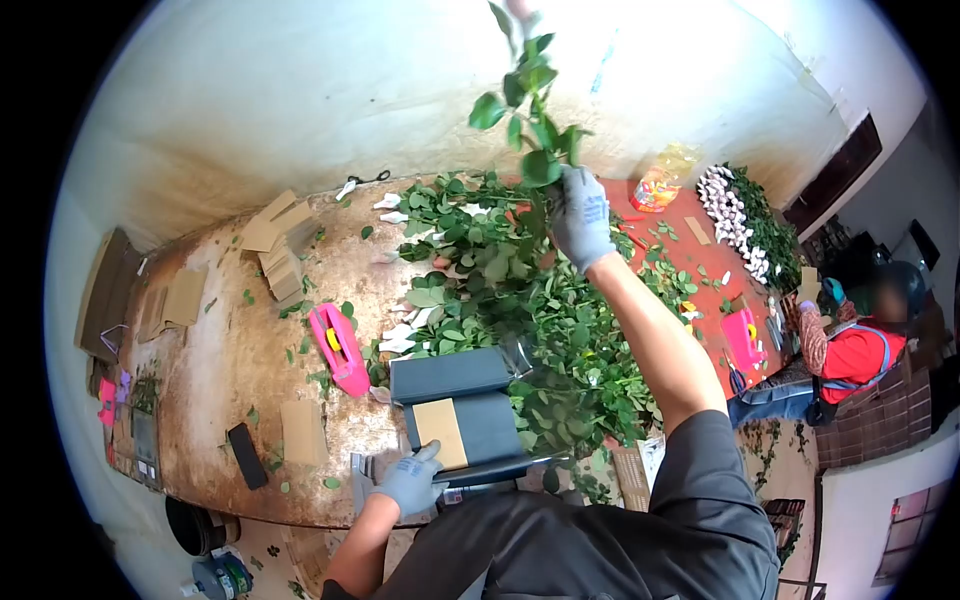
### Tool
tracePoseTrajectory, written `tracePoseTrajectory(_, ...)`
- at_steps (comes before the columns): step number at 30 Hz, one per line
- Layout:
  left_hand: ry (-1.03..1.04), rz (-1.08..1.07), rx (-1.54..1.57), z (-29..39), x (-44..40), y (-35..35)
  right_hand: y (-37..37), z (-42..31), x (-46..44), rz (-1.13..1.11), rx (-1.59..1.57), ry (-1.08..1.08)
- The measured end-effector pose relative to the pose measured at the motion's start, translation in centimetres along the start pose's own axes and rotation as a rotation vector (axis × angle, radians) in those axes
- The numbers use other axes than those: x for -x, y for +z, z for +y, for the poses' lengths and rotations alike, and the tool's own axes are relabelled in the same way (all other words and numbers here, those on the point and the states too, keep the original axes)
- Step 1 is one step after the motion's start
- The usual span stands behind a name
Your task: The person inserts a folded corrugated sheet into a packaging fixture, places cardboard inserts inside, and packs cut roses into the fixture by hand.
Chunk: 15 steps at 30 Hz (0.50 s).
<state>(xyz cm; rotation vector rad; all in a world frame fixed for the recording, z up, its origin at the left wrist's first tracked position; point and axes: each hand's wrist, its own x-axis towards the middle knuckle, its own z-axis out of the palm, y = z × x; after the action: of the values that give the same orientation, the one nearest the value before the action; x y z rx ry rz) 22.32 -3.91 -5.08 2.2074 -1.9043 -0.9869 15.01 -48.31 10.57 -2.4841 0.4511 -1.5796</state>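
Observation:
My right hand, in a grey glove, is raised near the wall with its fingers closed round the stem of a leafy rose; the flower head at the top is blurred. My left hand, also gloved, rests at the lower edge of a tan cardboard piece, its thumb on the card. That card lies on a dark box-like stand at the table's front edge. Beyond the stand spreads a large heap of leafy stems, with white-wrapped heads at its left side.
A pink tape dispenser and cardboard pieces lie on the wooden table. Wrapped flowers and another pink dispenser are on the red surface at right. A co-worker in red is at the far right.

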Motion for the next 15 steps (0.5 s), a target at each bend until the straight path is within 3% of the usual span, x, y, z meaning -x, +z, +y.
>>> tracePoseTrajectory(2,0.014,0.033,-0.012,-0.4,0.0,0.4,-0.8,-0.3,-0.7,-0.094,0.328,-0.105)
tracePoseTrajectory(5,0.013,0.066,-0.031,-0.4,0.2,0.6,-1.6,-2.2,-1.6,-0.046,0.404,-0.202)
tracePoseTrajectory(7,0.016,0.041,-0.034,-0.3,0.5,0.7,-1.7,-2.3,-1.7,-0.092,0.409,-0.153)
tracePoseTrajectory(11,0.014,0.075,0.000,-0.6,0.1,0.8,-2.3,0.3,-4.7,0.254,0.045,0.132)
tracePoseTrajectory(12,0.007,0.080,0.008,-0.6,0.2,0.9,-3.1,1.8,-5.3,0.254,-0.087,0.190)
tracePoseTrajectory(14,0.009,0.057,0.035,-0.7,0.1,0.9,-5.1,2.3,-6.6,0.331,-0.067,0.278)
tracePoseTrajectory(15,0.007,0.060,0.045,-0.5,0.1,0.8,-5.9,3.2,-6.5,0.369,0.247,0.153)
